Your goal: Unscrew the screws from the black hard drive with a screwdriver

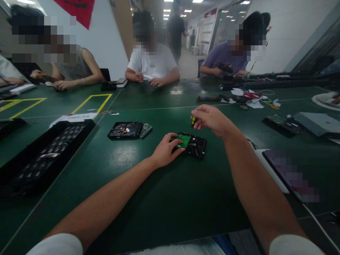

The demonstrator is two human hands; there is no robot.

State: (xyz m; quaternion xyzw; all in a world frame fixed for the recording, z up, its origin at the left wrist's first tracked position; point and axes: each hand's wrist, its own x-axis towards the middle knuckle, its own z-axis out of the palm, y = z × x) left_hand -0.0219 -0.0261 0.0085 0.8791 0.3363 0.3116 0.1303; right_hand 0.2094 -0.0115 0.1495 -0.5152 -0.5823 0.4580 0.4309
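Observation:
A black hard drive (198,146) with a green circuit board (183,140) lies on the green table in front of me. My left hand (169,148) grips the drive's left end, its fingers over the board and the thumb along the near edge. Above the drive, my right hand (208,120) pinches a small screwdriver (193,121) with a yellow and black handle. The screwdriver stands nearly upright, its thin shaft pointing down at the board's right edge. Whether the tip sits in a screw is too small to tell.
Left of the drive lie another opened hard drive (125,130) and a loose circuit board (146,130). A long black tray (50,156) stands further left. On the right are a phone (289,173), a drive (282,125) and a grey box (318,123). Several people sit across the table.

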